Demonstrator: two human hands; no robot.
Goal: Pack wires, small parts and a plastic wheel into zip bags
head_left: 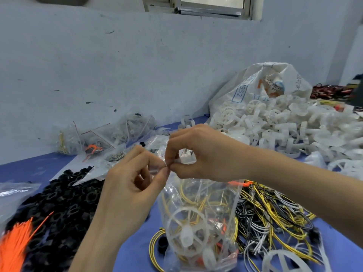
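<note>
A clear zip bag (198, 218) hangs in front of me above the blue table (137, 238). Inside it I see a white plastic wheel (188, 226), yellow wires and small orange parts. My left hand (133, 185) pinches the bag's top edge with thumb and forefinger. My right hand (198, 156) pinches the same edge right beside it, fingertips almost touching. A tangle of yellow, black and white wires (275, 211) lies under my right forearm.
Black ring parts (59, 205) are heaped at the left with orange cable ties (15, 242) in front. Filled zip bags (102, 136) lie by the wall. White plastic wheels (290, 126) spill from a white sack (261, 83) at the right.
</note>
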